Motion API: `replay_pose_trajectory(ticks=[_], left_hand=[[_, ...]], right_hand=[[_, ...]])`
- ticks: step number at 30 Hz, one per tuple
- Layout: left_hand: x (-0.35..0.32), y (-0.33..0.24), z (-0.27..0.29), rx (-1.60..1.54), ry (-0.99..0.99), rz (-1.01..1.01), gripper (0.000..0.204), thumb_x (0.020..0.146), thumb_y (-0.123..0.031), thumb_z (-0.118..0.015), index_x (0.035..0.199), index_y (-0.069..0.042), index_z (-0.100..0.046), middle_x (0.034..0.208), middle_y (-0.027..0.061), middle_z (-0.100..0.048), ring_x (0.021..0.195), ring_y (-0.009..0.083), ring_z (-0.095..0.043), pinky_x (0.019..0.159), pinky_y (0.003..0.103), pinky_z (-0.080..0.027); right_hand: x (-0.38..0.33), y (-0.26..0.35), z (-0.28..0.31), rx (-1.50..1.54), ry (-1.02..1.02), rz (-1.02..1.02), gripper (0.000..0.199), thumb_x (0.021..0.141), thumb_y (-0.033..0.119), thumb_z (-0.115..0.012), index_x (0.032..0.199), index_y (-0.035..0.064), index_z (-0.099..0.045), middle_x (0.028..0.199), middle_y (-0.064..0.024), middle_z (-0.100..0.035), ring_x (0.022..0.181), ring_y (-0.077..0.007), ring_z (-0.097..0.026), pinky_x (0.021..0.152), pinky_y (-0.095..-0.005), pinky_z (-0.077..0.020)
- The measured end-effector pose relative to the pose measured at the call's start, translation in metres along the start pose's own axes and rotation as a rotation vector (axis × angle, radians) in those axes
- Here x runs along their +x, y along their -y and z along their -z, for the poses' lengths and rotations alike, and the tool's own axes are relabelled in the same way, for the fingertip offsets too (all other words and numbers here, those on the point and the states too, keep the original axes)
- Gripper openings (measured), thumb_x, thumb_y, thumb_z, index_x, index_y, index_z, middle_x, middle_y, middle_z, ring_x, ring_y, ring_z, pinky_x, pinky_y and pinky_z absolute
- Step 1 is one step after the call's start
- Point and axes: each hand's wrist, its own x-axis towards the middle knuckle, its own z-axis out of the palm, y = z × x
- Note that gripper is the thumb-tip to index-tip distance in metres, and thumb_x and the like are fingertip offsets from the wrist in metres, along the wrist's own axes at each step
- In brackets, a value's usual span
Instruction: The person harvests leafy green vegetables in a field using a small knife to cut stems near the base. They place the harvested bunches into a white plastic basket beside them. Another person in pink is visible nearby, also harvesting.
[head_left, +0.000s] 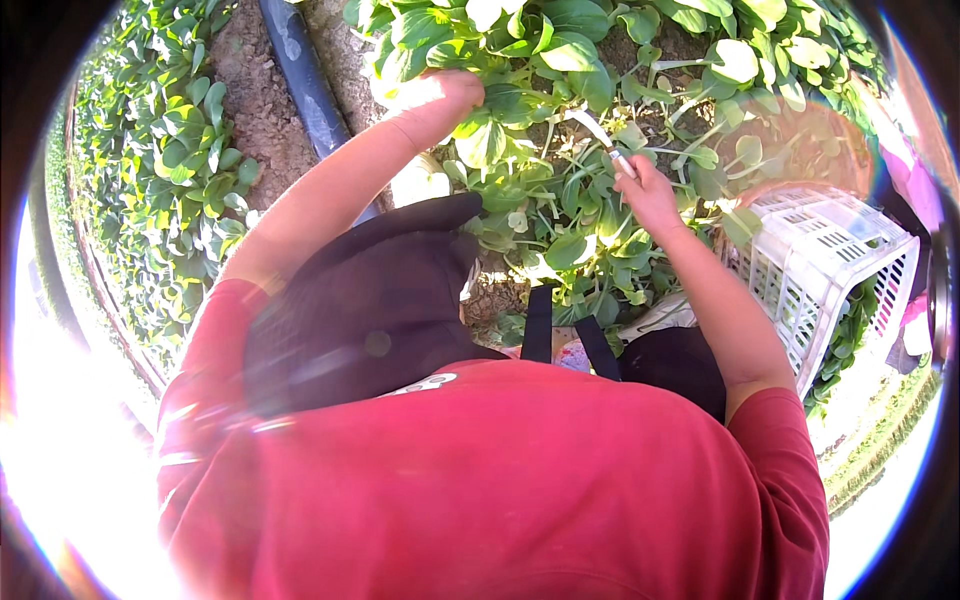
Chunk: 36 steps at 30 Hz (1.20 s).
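My right hand is closed round the handle of a small curved harvesting knife. The blade reaches up and left in among the leafy green plants. Farther left, my left hand reaches into the broad leaves of a plant at the row's edge. Its fingers are hidden behind the leaves, so whether it grips a stem does not show. Cut or fallen leaves and pale stalks lie around the blade.
On the right a white slatted plastic crate lies tilted, with greens inside. A dark pipe runs along the bare soil to the left, beside another leafy bed. Pink cloth shows at the far right edge.
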Motion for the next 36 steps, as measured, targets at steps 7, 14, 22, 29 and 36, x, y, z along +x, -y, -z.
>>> replay_pose_trajectory(ticks=[7, 14, 22, 29, 36], left_hand=[[0.042, -0.095, 0.029, 0.130, -0.063, -0.481, 0.016, 0.076, -0.011, -0.067, 0.092, -0.010, -0.065, 0.118, 0.0029, -0.058, 0.094, 0.0227, -0.064, 0.081, 0.035, -0.053], [0.080, -0.093, 0.004, 0.432, 0.416, -0.220, 0.036, 0.066, -0.008, -0.075, 0.101, -0.006, -0.066, 0.131, 0.0142, -0.052, 0.091, 0.0225, -0.066, 0.066, 0.035, -0.057], [0.057, -0.058, 0.007, 0.249, 0.340, -0.080, 0.032, 0.077, -0.001, -0.064, 0.108, -0.008, -0.062, 0.125, 0.0046, -0.053, 0.094, 0.0270, -0.067, 0.076, 0.038, -0.056], [0.055, -0.048, -0.002, 0.103, 0.376, 0.045, 0.031, 0.079, -0.008, -0.065, 0.110, -0.007, -0.063, 0.134, 0.0028, -0.048, 0.099, 0.0295, -0.065, 0.084, 0.041, -0.054], [0.050, -0.039, -0.002, -0.011, 0.396, 0.067, 0.044, 0.082, -0.018, -0.066, 0.124, -0.008, -0.058, 0.142, 0.0036, -0.045, 0.108, 0.0284, -0.062, 0.093, 0.041, -0.051]], right_hand=[[0.006, 0.004, -0.040, 0.326, -0.122, -0.075, 0.026, 0.090, 0.020, -0.062, 0.103, 0.0001, -0.053, 0.075, -0.0088, -0.066, 0.060, -0.0149, -0.062, 0.056, -0.0305, -0.0496], [0.001, 0.000, -0.063, 0.093, -0.183, 0.047, 0.027, 0.089, 0.023, -0.060, 0.100, 0.0005, -0.051, 0.078, -0.0191, -0.065, 0.071, -0.0362, -0.064, 0.065, -0.0438, -0.0486], [0.007, 0.018, -0.045, 0.108, -0.217, 0.040, 0.031, 0.091, 0.028, -0.059, 0.104, 0.0008, -0.052, 0.086, -0.0233, -0.064, 0.081, -0.0432, -0.062, 0.071, -0.0480, -0.0471], [0.029, 0.022, -0.042, -0.253, -0.181, 0.093, 0.042, 0.091, 0.026, -0.057, 0.121, -0.0035, -0.051, 0.099, -0.0258, -0.066, 0.093, -0.0447, -0.061, 0.081, -0.0514, -0.0478], [0.049, 0.006, -0.042, 0.182, 0.074, -0.034, 0.031, 0.094, 0.027, -0.057, 0.111, 0.0022, -0.053, 0.078, -0.0114, -0.064, 0.067, -0.0241, -0.062, 0.062, -0.0363, -0.0504]])
